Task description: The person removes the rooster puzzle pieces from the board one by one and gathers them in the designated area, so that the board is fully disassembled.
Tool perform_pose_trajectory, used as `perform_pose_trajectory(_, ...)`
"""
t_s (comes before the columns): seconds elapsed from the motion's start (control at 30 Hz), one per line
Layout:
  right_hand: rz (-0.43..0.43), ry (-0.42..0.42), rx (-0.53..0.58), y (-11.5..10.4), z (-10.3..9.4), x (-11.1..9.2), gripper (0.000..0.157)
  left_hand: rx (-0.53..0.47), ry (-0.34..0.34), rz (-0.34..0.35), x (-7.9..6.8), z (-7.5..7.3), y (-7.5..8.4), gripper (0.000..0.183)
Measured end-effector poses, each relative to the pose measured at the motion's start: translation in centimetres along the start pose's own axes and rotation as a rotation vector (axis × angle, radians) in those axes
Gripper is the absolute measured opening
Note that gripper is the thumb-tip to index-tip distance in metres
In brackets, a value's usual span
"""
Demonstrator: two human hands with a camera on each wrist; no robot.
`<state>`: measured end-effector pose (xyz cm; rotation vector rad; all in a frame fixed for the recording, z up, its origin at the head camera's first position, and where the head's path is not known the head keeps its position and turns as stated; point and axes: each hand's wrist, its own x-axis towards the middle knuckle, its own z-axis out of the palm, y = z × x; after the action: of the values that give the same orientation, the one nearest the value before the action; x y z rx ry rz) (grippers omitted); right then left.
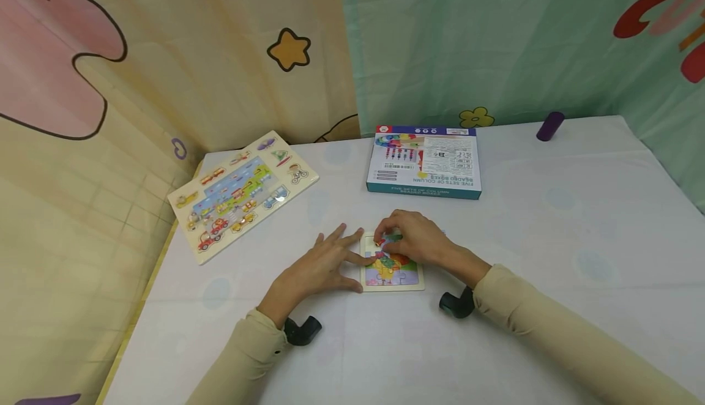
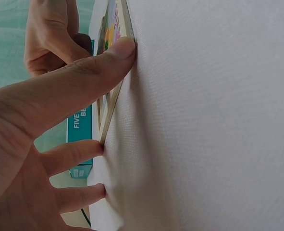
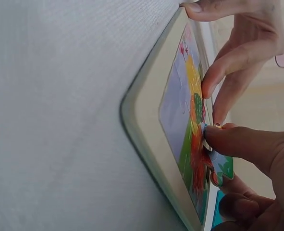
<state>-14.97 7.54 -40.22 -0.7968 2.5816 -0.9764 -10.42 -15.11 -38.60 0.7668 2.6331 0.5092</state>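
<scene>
A small square jigsaw puzzle (image 1: 392,275) in a pale wooden frame lies flat on the table, its colourful picture partly filled with pieces. My left hand (image 1: 322,264) spreads its fingers along the frame's left side, with the thumb (image 2: 120,48) touching the edge and one finger reaching over the picture. Above the puzzle's upper part, my right hand (image 1: 415,238) pinches a jigsaw piece (image 3: 222,166) between thumb and fingers. That piece shows green leaves on blue and is tilted over the board. In the head view the right fingers hide much of it.
A wooden vehicle puzzle board (image 1: 264,203) lies at the left back. A flat beaded-toy box (image 1: 424,163) lies behind the hands, and a purple cylinder (image 1: 551,126) is at the back right. Printed curtains (image 1: 413,44) hang behind the white-covered table (image 1: 551,240).
</scene>
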Motion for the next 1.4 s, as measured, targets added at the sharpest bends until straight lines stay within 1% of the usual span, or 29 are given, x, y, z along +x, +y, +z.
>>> perform_pose_trajectory(0.17, 0.016, -0.034, 0.042, 0.05, -0.31, -0.2, 0.024, 0.006, -0.002, -0.003, 0.0, 0.02, -0.03, 0.059)
perform_pose_trajectory(0.3, 0.041, -0.031, 0.103, 0.29, -0.37, -0.24, 0.03, 0.007, -0.001, 0.0, 0.0, 0.06, -0.09, 0.058)
perform_pose_trajectory(0.53, 0.06, -0.015, 0.163, 0.52, -0.48, -0.24, 0.02, 0.007, -0.001, 0.002, -0.01, 0.12, -0.13, 0.057)
perform_pose_trajectory(0.73, 0.055, -0.008, 0.205, 0.54, -0.64, -0.3, 0.018, 0.013, 0.001, 0.006, -0.06, 0.1, -0.03, 0.057)
perform_pose_trajectory(0.97, 0.042, -0.023, 0.196, 0.8, -0.23, -0.33, 0.021, 0.005, 0.001, 0.004, -0.03, 0.08, -0.01, 0.057)
perform_pose_trajectory(1.1, 0.04, -0.014, 0.178, 0.72, -0.09, -0.46, 0.021, 0.012, 0.005, 0.009, -0.02, 0.09, -0.06, 0.056)
perform_pose_trajectory(1.27, 0.021, 0.009, 0.102, 0.52, -0.12, -0.65, 0.023, 0.018, 0.002, 0.004, 0.0, 0.1, -0.03, 0.057)
perform_pose_trajectory(1.4, 0.001, 0.002, 0.063, 0.37, -0.21, -0.6, 0.024, 0.01, 0.0, -0.001, -0.05, 0.02, 0.06, 0.057)
